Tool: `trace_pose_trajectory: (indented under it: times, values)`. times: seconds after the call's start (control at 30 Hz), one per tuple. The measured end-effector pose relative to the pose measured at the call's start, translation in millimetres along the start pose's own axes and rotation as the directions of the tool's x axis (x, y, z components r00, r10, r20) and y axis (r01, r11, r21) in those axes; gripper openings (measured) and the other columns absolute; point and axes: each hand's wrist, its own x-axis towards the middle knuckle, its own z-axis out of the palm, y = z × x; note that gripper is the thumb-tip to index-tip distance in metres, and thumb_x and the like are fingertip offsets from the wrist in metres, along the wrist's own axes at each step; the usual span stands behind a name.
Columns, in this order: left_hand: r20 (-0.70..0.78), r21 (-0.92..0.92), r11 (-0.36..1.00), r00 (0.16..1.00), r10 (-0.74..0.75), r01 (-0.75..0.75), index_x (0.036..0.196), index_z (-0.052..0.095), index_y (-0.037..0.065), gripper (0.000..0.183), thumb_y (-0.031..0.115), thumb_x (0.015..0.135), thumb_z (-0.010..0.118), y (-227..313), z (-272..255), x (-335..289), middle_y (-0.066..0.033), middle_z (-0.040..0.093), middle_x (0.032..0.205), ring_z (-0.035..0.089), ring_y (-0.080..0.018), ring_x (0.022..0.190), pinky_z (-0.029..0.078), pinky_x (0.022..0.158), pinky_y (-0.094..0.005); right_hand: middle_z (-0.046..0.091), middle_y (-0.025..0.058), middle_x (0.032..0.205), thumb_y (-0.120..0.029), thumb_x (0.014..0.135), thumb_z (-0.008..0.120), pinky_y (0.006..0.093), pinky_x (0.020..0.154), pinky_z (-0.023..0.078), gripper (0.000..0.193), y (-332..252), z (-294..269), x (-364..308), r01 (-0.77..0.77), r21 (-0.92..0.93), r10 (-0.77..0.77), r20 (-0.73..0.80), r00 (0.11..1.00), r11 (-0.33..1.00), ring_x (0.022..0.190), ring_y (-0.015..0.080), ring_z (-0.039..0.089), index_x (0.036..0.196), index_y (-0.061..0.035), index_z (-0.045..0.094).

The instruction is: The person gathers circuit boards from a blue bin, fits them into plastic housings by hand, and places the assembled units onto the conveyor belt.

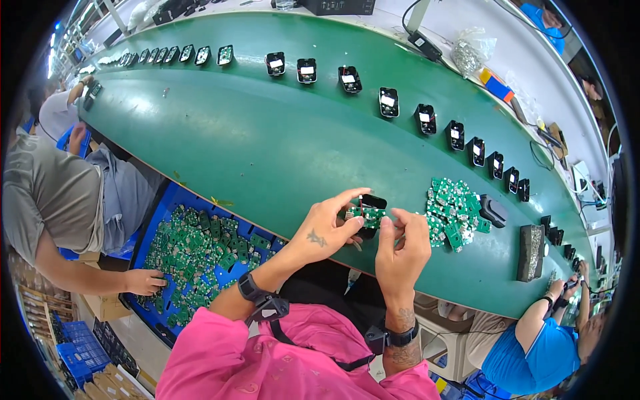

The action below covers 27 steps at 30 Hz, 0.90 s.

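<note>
Mid-frame, the left hand (323, 225) and right hand (405, 245) clasp a board (371, 217), likely light, stiff, fragile, best held by its edges

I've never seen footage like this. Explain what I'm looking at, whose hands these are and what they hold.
There is no robot here, just a person working bare-handed. The single picture comes from a fisheye camera worn on that person's head, looking down; its wide lens bends straight edges.

The left hand holds a small green circuit board at a black case, and the right hand's fingertips are at the board's right end.

On the green table, a pile of loose boards lies to the right, and a row of black cases runs along the far side. At left, a co-worker's hand reaches into a blue tray of boards.
</note>
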Motion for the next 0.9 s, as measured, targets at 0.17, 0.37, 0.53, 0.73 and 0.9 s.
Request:
trace_pose_trajectory:
  times: [0.17, 0.37, 0.53, 0.73, 0.9]
  values:
    - [-0.045, 0.282, 0.942, 0.978, 0.202, -0.181, 0.141, 0.055, 0.006, 0.052, 0.011, 0.09, 0.065, 2.4, 11.0, -7.2, -0.0179, 0.067, 0.094, 0.066, -0.019, 0.065, 0.052, 0.06, -0.034, 0.062, 0.0091, 0.079, -0.003, 0.087, 0.071, 0.0279, 0.054, 0.044, 0.01, -2.7, 4.9, 1.3, -0.008, 0.16, -0.014, 0.136, 0.991, 0.987, 0.06, 0.0158, 0.057, 0.096, 0.0016, 0.069]
    - [-0.056, 0.34, 0.916, 0.968, 0.244, -0.212, 0.14, 0.056, 0.007, 0.05, 0.005, 0.091, 0.064, 5.4, 17.9, -19.4, -0.0157, 0.066, 0.109, 0.063, -0.0117, 0.074, 0.053, 0.062, -0.0274, 0.063, 0.0132, 0.08, -0.002, 0.088, 0.07, 0.0357, 0.057, 0.049, 0.006, -8.3, 2.0, -6.0, -0.082, 0.17, 0.053, 0.169, 0.984, 0.982, 0.066, 0.0265, 0.063, 0.093, 0.001, 0.068]
    - [-0.128, 0.409, 0.894, 0.959, 0.255, -0.183, 0.142, 0.055, 0.008, 0.053, 0.005, 0.09, 0.065, 3.9, 22.7, -25.0, -0.016, 0.065, 0.116, 0.065, -0.0148, 0.084, 0.056, 0.067, -0.0283, 0.06, 0.012, 0.084, -0.003, 0.091, 0.067, 0.033, 0.055, 0.048, 0.006, -14.8, 3.0, -19.6, 0.014, 0.16, -0.029, 0.093, 0.995, 0.987, 0.065, 0.0233, 0.06, 0.093, 0.001, 0.062]
    - [-0.09, 0.278, 0.944, 0.974, 0.207, -0.175, 0.143, 0.054, 0.009, 0.053, 0.004, 0.09, 0.065, 13.3, 29.0, -32.4, -0.0164, 0.064, 0.121, 0.067, -0.0167, 0.092, 0.059, 0.076, -0.0288, 0.059, 0.0089, 0.083, -0.002, 0.092, 0.064, 0.0289, 0.06, 0.045, 0.006, -20.0, -5.9, -27.9, -0.111, 0.232, 0.096, 0.076, 0.992, 0.966, 0.071, 0.0178, 0.058, 0.096, 0.0027, 0.065]
    - [-0.064, 0.235, 0.959, 0.982, 0.178, -0.159, 0.143, 0.054, 0.01, 0.058, 0.005, 0.088, 0.068, 16.6, 31.5, -37.3, -0.0139, 0.06, 0.102, 0.065, -0.0158, 0.069, 0.056, 0.065, -0.0284, 0.063, 0.0122, 0.081, 0.0, 0.088, 0.069, 0.033, 0.059, 0.047, 0.005, -16.5, -9.9, -26.2, -0.102, 0.234, 0.097, 0.034, 0.995, 0.967, 0.068, 0.0236, 0.06, 0.093, 0.0019, 0.068]
